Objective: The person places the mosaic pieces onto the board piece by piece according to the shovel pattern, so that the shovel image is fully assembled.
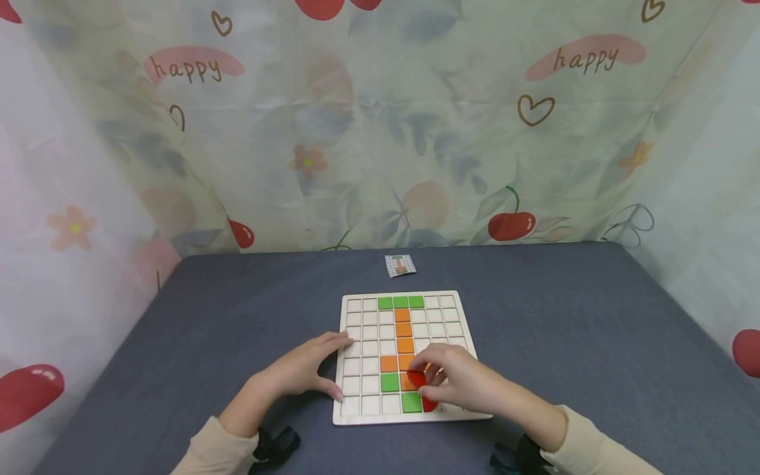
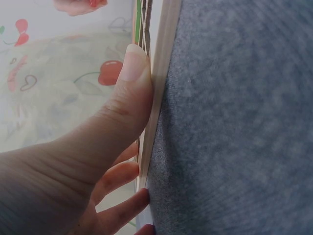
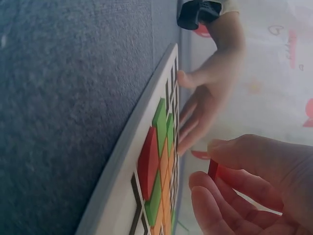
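Note:
A white grid board (image 1: pixel 410 421) lies on the table, with green tiles (image 1: pixel 400 302) along its far row and orange tiles (image 1: pixel 404 329) running down a middle column. More green tiles sit near its front. One red tile (image 3: pixel 148 164) rests in the front row beside a green tile. My left hand (image 1: pixel 293 369) lies along the board's left edge, thumb and fingertips spread and touching the rim. Over the front right part, my right hand (image 1: pixel 460 376) pinches a second red tile (image 3: pixel 213 169) between thumb and fingers. That hand hides some cells.
Behind the board lies a small printed card (image 1: pixel 400 265) with a coloured grid picture. The dark blue-grey table (image 1: pixel 564 316) meets a patterned curtain (image 1: pixel 380 132) at the back and sides. Black straps (image 1: pixel 276 446) are on the wrists.

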Motion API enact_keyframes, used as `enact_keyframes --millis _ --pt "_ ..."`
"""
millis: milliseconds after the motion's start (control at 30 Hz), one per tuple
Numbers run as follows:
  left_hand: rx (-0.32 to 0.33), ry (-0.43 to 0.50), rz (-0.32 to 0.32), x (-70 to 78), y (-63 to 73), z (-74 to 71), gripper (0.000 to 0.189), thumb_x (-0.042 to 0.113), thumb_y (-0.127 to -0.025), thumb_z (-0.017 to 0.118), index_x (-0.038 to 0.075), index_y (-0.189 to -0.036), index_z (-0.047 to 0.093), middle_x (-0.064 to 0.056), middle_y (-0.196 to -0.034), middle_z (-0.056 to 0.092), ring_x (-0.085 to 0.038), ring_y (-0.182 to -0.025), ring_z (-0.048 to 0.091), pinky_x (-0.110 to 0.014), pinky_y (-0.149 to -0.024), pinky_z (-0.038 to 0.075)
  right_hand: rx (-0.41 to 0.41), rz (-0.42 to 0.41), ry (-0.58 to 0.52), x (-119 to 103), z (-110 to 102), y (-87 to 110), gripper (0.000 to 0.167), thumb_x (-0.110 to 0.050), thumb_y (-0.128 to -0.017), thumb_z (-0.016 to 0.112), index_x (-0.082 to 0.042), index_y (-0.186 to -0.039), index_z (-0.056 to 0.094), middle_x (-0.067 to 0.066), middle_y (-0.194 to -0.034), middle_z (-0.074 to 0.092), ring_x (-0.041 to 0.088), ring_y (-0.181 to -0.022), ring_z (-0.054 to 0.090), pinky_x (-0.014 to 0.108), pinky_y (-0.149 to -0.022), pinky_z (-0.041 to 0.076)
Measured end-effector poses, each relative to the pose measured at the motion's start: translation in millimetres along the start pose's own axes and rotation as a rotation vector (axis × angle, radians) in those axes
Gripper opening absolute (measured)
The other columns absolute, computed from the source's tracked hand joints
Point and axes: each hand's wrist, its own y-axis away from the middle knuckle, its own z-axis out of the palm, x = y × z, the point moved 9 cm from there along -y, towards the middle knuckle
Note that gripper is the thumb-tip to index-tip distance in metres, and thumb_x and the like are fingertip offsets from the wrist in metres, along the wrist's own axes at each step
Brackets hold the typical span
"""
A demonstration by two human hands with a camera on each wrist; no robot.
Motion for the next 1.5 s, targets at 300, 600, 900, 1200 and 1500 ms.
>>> enact_keyframes --millis 300,600,900,1200,1500 --pt "0.007 -0.009 0.002 0.4 -0.4 -0.8 0.093 0.041 -0.062 0.082 0.007 -0.139 0.042 -0.014 -0.145 0.039 -0.034 -0.133 0.039 -0.052 -0.106 0.033 -0.008 -0.084 0.075 -10.2 10.5 -3.7 0.02 -0.008 -0.081 0.068 -0.007 -0.101 0.067 -0.002 -0.089 0.065 0.003 -0.077 0.057 0.018 -0.069 0.05" --pt "0.0 -0.008 -0.002 0.8 -0.1 -0.9 0.092 0.042 -0.063 0.082 0.008 -0.139 0.042 -0.015 -0.145 0.039 -0.034 -0.132 0.039 -0.053 -0.106 0.033 -0.011 -0.135 0.132 -19.0 24.0 -8.5 0.015 -0.01 -0.079 0.07 -0.01 -0.094 0.068 -0.005 -0.083 0.063 0.003 -0.074 0.051 0.016 -0.069 0.045" --pt "-0.002 0.004 -0.002 0.2 0.2 -0.1 0.091 0.041 -0.064 0.082 0.008 -0.139 0.042 -0.015 -0.145 0.039 -0.033 -0.132 0.039 -0.054 -0.105 0.034 -0.059 -0.064 0.131 -18.3 34.5 -13.2 0.011 -0.011 -0.079 0.07 -0.012 -0.09 0.068 -0.007 -0.08 0.059 0.003 -0.074 0.047 0.013 -0.069 0.042" --pt "0.002 0.008 0.01 0.1 -0.7 0.5 0.09 0.041 -0.065 0.081 0.008 -0.139 0.043 -0.015 -0.145 0.039 -0.033 -0.132 0.039 -0.053 -0.106 0.033 -0.071 -0.062 0.149 -20.6 41.1 -16.8 0.011 -0.01 -0.078 0.07 -0.01 -0.089 0.067 -0.005 -0.08 0.059 0.001 -0.073 0.047 0.014 -0.068 0.042" --pt "-0.002 0.009 0.003 0.4 -0.6 0.6 0.09 0.041 -0.065 0.081 0.009 -0.139 0.042 -0.015 -0.146 0.039 -0.033 -0.132 0.039 -0.053 -0.106 0.033 -0.078 -0.005 0.218 -17.1 42.7 -18.2 0.016 -0.016 -0.079 0.071 -0.013 -0.094 0.069 -0.006 -0.086 0.06 0.003 -0.074 0.047 0.016 -0.069 0.043"
